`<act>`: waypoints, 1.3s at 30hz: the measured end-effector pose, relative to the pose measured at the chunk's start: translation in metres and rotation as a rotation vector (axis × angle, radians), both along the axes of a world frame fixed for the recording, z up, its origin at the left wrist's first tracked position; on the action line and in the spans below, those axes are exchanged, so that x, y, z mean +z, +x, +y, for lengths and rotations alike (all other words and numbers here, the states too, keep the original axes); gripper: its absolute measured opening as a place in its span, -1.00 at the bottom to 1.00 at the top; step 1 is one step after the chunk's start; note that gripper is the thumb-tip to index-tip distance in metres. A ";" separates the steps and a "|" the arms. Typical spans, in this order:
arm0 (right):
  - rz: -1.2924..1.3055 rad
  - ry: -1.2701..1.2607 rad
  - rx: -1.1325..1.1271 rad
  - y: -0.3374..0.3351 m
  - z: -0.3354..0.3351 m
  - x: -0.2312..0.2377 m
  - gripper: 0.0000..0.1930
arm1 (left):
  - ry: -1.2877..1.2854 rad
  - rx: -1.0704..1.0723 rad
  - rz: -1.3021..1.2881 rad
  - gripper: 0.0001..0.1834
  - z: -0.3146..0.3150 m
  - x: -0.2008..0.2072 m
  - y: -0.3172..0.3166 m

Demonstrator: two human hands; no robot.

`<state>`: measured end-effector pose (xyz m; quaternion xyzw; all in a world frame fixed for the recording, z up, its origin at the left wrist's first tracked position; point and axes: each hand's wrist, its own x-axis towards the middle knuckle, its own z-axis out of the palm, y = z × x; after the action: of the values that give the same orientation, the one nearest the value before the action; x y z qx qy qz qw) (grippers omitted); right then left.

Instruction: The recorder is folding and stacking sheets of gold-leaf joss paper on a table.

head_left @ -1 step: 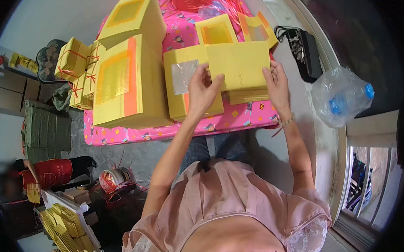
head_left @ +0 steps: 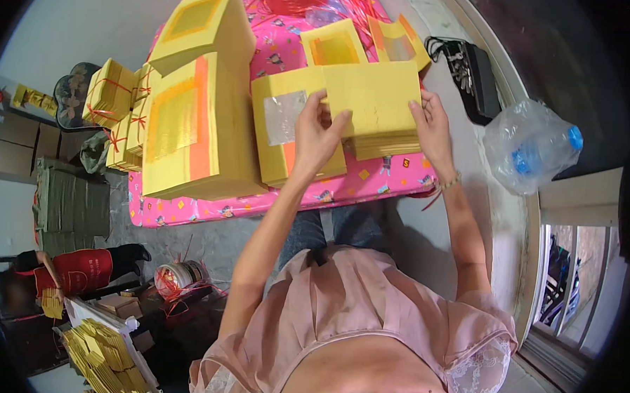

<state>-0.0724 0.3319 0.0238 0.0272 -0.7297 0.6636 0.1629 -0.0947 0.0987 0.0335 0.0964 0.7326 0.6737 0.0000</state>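
Well, from where I stand the yellow sheet is at twelve o'clock from the person in the pink blouse, over a squat yellow stack on the pink-covered counter; I can't tell whether it is a single sheet or a thin wad, nor whether its underside touches the pile. To handle it well, I'd keep the grip light and matched on both sides, so the broad face stays flat, and line its edges up square with those beneath. Thumb pressure looks like the thing to watch, since paper this wide would probably buckle if one side were pressed harder. The left hand pinches the near-left corner, its thumb on the face pointing toward one o'clock, its fingers curled at the edge; the silver-patched stack lies behind it, at nine o'clock from the sheet. The right hand pinches the three o'clock edge, thumb aimed toward eleven, fingers bent round behind and partly hidden. Both forearms reach away from the body, the left slanting toward one o'clock, the right toward eleven, with the elbows bent and set wide.
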 end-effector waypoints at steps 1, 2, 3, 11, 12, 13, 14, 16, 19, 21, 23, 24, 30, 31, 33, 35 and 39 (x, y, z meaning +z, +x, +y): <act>-0.041 0.056 -0.029 -0.005 0.012 -0.008 -0.76 | -0.129 -0.014 0.024 -0.47 0.009 0.007 -0.006; -0.083 0.112 -0.056 -0.009 0.023 -0.017 -0.75 | -0.259 -0.028 0.050 -0.38 0.017 0.011 -0.011; -0.089 0.113 -0.056 -0.014 0.033 -0.027 -0.75 | -0.258 -0.029 0.043 -0.38 0.023 0.005 -0.019; -0.334 0.511 -0.125 -0.012 0.073 -0.081 -0.68 | -0.594 -0.131 0.102 -0.15 0.055 -0.024 -0.032; -0.338 0.511 -0.121 -0.012 0.072 -0.083 -0.68 | -0.654 -0.135 0.115 -0.14 0.057 -0.024 -0.030; -0.351 0.503 -0.122 -0.011 0.070 -0.086 -0.68 | -0.655 -0.135 0.109 -0.14 0.059 -0.025 -0.029; -0.365 0.495 -0.123 -0.011 0.070 -0.088 -0.68 | -0.703 -0.135 0.096 -0.14 0.062 -0.025 -0.029; -0.316 0.479 -0.123 -0.011 0.071 -0.093 -0.72 | -0.750 -0.139 0.081 -0.13 0.065 -0.031 -0.031; -0.290 0.529 -0.131 -0.010 0.065 -0.087 -0.75 | -0.806 -0.165 0.078 -0.14 0.064 -0.037 -0.034; -0.316 0.600 -0.139 -0.007 0.059 -0.075 -0.73 | -0.853 -0.172 0.078 -0.14 0.065 -0.039 -0.036; -0.114 1.031 -0.287 -0.002 0.048 -0.055 -0.66 | -0.871 -0.175 0.068 -0.15 0.065 -0.038 -0.037; -0.116 1.031 -0.284 0.000 0.042 -0.046 -0.66 | -0.889 -0.183 0.065 -0.16 0.066 -0.039 -0.036; 0.132 1.080 -0.151 -0.010 0.014 -0.046 -0.43 | -0.877 -0.154 0.068 -0.19 0.067 -0.037 -0.032; 0.087 1.116 -0.107 -0.011 0.013 -0.055 -0.43 | -0.875 -0.154 0.068 -0.19 0.069 -0.036 -0.030; 0.045 1.151 -0.056 -0.013 0.015 -0.064 -0.42 | -0.876 -0.108 0.158 -0.15 0.069 -0.036 -0.025; -0.007 1.101 -0.036 -0.015 0.016 -0.067 -0.42 | -0.790 -0.051 0.349 -0.19 0.067 -0.036 -0.019; 0.063 1.144 -0.065 -0.016 0.014 -0.068 -0.46 | -0.508 -0.079 0.502 -0.27 0.050 -0.017 -0.007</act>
<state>-0.0883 0.3464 -0.0441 0.1083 -0.9678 0.1567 0.1643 -0.1015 0.1491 0.0169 0.2841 0.8497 0.4247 -0.1302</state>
